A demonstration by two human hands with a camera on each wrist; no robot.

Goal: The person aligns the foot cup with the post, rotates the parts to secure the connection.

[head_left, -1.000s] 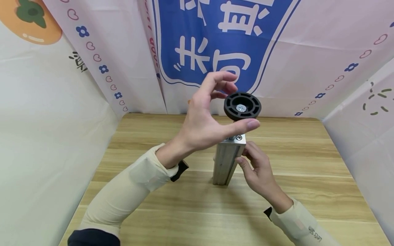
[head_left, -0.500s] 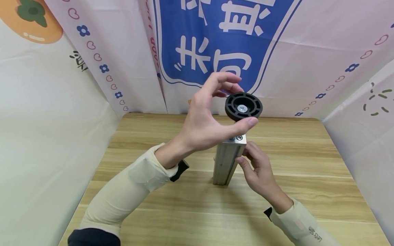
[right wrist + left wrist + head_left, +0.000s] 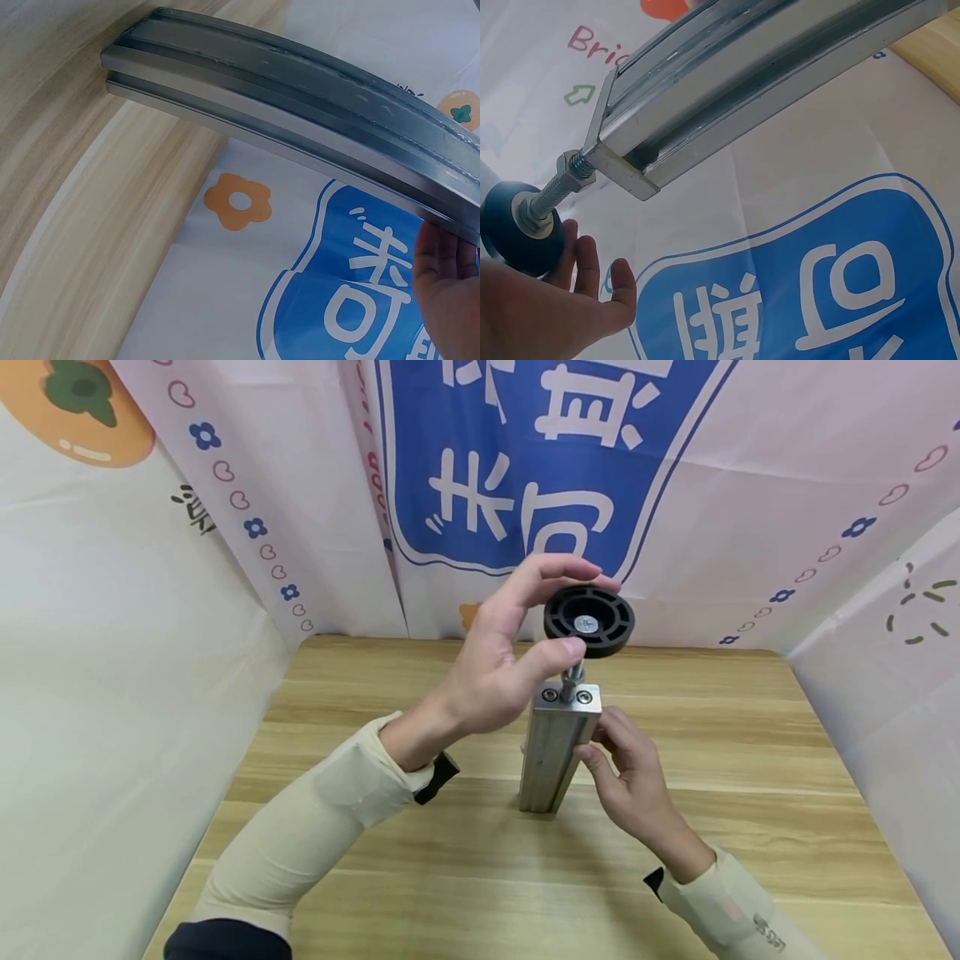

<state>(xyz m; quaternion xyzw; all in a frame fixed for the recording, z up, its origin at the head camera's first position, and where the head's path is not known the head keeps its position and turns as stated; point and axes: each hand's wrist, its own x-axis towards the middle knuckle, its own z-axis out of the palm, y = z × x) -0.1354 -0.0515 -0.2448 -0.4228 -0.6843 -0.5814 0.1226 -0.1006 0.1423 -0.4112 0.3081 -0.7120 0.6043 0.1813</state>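
Observation:
An aluminium profile [image 3: 553,756] stands upright on the wooden table, its top closed by a metal end plate [image 3: 592,697] with two screws. From that plate rises a threaded stem with a hex nut [image 3: 574,171], topped by a round black levelling foot [image 3: 618,639]. My left hand [image 3: 491,668] holds the foot by its rim, thumb on the near side and fingers on the far side. Lower down, my right hand [image 3: 632,768] grips the profile's right side between thumb and fingers. Some right fingers are hidden behind the metal; in the right wrist view they touch its edge [image 3: 442,225].
The wooden table [image 3: 360,877] is bounded by a printed cloth backdrop [image 3: 750,527] at the back and cloth on both sides. Both sleeves carry black wrist pieces [image 3: 438,777].
My left thumb has moved left along the foot's near rim, and the fingers have come round its far side. The foot shifts slightly; my right hand and the profile stay put.

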